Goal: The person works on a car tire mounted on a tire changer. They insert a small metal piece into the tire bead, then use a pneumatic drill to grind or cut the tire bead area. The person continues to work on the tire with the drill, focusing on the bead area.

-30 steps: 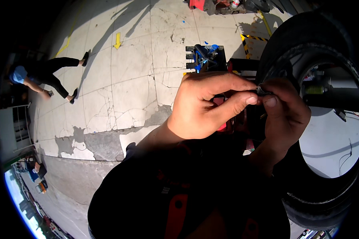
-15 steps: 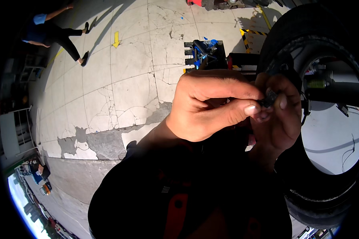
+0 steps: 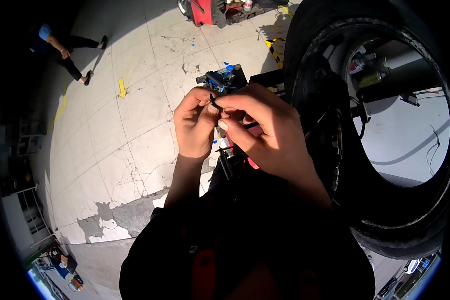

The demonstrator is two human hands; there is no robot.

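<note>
My left hand pinches a small dark piece in front of me, its thumb and forefinger pressed on it. My right hand meets it from the right, index fingertip on the same piece, thumb just below. What the piece is, I cannot make out. Just beyond my hands is a dark tray holding blue tools. Beside my right hand a large black tire stands upright, with machine arms showing through its opening.
A person in a light-blue top and dark trousers is at the far upper left. A red machine stands at the top. Yellow-black floor markings lie beyond the tray. Metal railings are at the left edge.
Both hands have shifted left and turned, the small piece moving with them. The view has shifted, bringing the tire further left. The person at left has changed posture.
</note>
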